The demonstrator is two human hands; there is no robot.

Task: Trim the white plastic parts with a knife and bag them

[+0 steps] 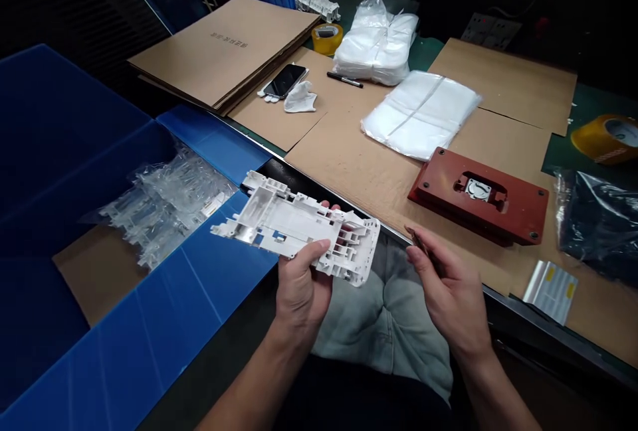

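A white moulded plastic frame (pixel 294 218) full of slots and ribs is gripped by my left hand (pixel 305 285), thumb on its face and fingers beneath. It is held tilted above my lap, between the blue bin and the table edge. My right hand (pixel 451 285) is closed round a thin dark tool (pixel 421 240), whose tip points up and left; its exact kind is mostly hidden in the fingers. The tool and the plastic frame are apart. Beyond my right hand, a red-brown block fixture (pixel 448 195) with a recessed centre rests on the table.
To the left, a blue bin (pixel 199 278) contains bagged clear-wrapped parts (pixel 164 198). Cardboard sheets (pixel 224 46), a phone (pixel 286 81), a marker (pixel 345 79), plastic bags (pixel 421 112), tape rolls (pixel 608 139) and a metal piece (pixel 551 291) lie on the table.
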